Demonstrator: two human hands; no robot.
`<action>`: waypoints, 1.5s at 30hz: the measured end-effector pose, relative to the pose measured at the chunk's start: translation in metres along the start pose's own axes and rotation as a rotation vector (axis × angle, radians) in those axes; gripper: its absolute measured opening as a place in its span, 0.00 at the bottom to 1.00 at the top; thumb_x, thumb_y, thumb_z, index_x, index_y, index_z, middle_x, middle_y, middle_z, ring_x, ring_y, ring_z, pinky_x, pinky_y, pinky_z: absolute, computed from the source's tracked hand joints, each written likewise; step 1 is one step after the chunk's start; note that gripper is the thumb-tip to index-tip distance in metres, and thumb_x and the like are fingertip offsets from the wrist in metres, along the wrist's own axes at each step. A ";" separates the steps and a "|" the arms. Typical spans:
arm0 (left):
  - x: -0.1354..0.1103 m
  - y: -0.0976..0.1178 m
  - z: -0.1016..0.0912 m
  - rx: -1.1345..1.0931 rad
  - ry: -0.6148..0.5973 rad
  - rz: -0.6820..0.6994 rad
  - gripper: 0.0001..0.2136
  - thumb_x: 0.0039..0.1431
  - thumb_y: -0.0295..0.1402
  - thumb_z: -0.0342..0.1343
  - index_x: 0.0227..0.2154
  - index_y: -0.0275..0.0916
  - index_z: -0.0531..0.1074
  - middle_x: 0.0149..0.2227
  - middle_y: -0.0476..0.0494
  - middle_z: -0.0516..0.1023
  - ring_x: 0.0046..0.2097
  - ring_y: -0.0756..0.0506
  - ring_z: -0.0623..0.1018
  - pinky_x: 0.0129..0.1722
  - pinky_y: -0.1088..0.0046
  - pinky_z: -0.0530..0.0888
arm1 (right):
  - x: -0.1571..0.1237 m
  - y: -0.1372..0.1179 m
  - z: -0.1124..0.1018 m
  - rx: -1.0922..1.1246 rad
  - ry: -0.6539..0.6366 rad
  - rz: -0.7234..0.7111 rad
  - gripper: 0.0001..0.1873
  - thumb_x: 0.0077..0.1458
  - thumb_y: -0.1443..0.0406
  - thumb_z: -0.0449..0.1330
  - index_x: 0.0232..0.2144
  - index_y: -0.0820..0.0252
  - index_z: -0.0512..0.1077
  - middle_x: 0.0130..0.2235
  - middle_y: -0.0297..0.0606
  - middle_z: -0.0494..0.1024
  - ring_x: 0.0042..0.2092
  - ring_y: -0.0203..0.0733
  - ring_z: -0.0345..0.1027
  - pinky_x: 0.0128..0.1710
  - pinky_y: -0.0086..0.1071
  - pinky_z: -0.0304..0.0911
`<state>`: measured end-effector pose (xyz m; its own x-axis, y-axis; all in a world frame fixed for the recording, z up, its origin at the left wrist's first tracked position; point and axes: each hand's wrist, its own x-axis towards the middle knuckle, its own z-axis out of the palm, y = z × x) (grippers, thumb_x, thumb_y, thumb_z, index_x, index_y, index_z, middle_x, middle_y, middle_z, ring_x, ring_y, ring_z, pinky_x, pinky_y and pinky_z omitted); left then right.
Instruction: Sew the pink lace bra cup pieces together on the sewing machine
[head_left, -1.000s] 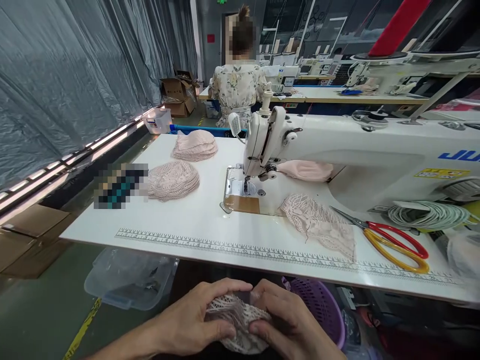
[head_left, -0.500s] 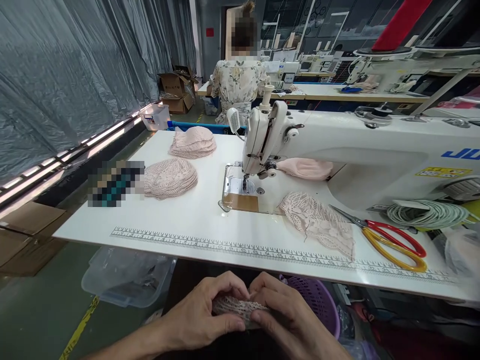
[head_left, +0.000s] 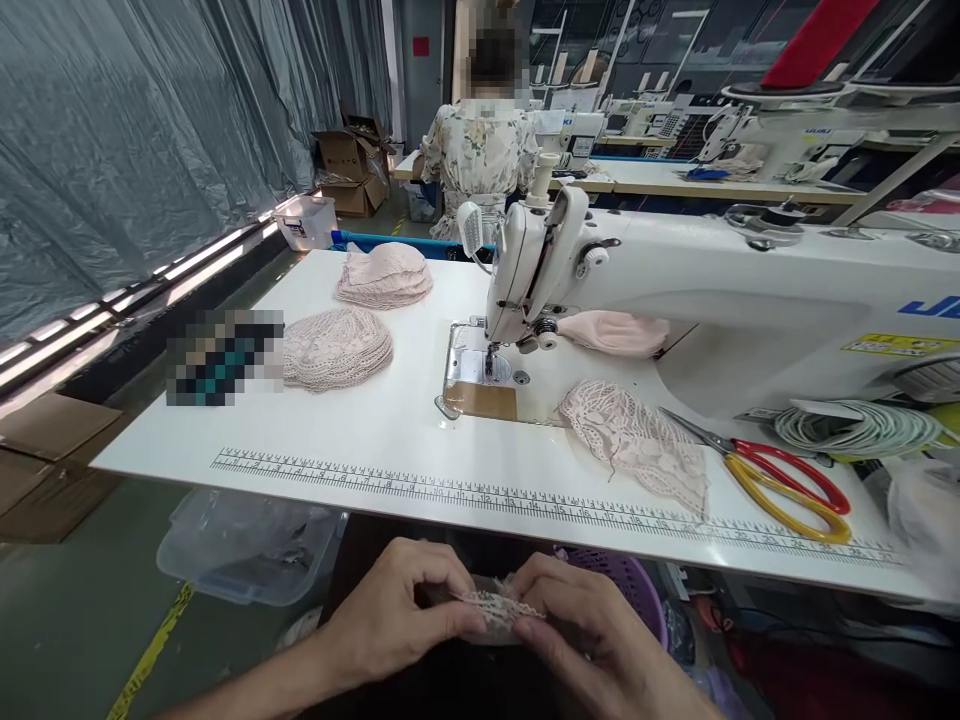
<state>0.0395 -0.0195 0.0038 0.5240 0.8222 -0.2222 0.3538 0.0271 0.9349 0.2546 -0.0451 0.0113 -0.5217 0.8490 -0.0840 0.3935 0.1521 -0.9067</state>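
Both hands are closed here, left hand [head_left: 401, 610] and right hand [head_left: 592, 620] pinching one bunch of pale lace [head_left: 501, 608] between thumbs and fingers, just below the table's front edge; how many layers it has, I can't tell. Up on the table, one loose lace piece [head_left: 636, 445] lies right of the needle, and there are two stacks at left: one lace stack [head_left: 337, 348], one paler stack [head_left: 386, 275] behind it. One pink bundle [head_left: 615, 332] sits under the machine arm. One pair of scissors [head_left: 787, 480], one red handle, one yellow, beside one coil of cord [head_left: 855, 428].

Lettering now: blue "JU" on the sewing machine [head_left: 712, 260], cut off by the frame, above a yellow label too small to read. A numbered ruler [head_left: 487, 495] runs along the white table [head_left: 360, 430]. Below, one purple basket [head_left: 641, 590], one clear bin [head_left: 240, 550]. Beyond, a grey curtain [head_left: 165, 130], and one person in a floral top [head_left: 480, 155], back turned.
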 end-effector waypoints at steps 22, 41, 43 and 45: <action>-0.009 0.007 -0.010 0.131 -0.032 -0.079 0.04 0.58 0.32 0.52 0.28 0.39 0.66 0.34 0.49 0.76 0.39 0.47 0.73 0.41 0.72 0.65 | 0.010 0.011 0.011 -0.018 0.065 0.096 0.16 0.60 0.58 0.56 0.22 0.58 0.62 0.26 0.31 0.71 0.29 0.35 0.64 0.29 0.27 0.56; -0.008 -0.003 -0.011 0.039 -0.044 -0.074 0.15 0.61 0.30 0.50 0.50 0.47 0.67 0.42 0.53 0.80 0.44 0.46 0.75 0.48 0.73 0.64 | 0.013 0.017 0.018 0.069 0.082 0.179 0.19 0.60 0.55 0.53 0.22 0.58 0.60 0.24 0.32 0.68 0.28 0.36 0.61 0.28 0.28 0.55; -0.008 -0.002 -0.012 0.019 -0.048 -0.077 0.15 0.60 0.29 0.50 0.50 0.46 0.68 0.41 0.52 0.80 0.44 0.47 0.75 0.47 0.73 0.65 | 0.014 0.016 0.018 0.088 0.078 0.187 0.19 0.60 0.54 0.52 0.22 0.58 0.60 0.24 0.32 0.67 0.28 0.36 0.60 0.28 0.28 0.55; -0.008 0.000 -0.013 -0.007 -0.061 -0.083 0.15 0.60 0.30 0.50 0.50 0.45 0.68 0.41 0.51 0.80 0.44 0.47 0.76 0.45 0.74 0.67 | 0.015 0.016 0.019 0.096 0.080 0.198 0.20 0.60 0.53 0.52 0.22 0.58 0.60 0.24 0.32 0.67 0.27 0.36 0.60 0.28 0.28 0.55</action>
<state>0.0251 -0.0186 0.0095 0.5396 0.7806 -0.3155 0.3926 0.0983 0.9145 0.2391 -0.0397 -0.0121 -0.3787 0.8953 -0.2344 0.4059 -0.0669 -0.9115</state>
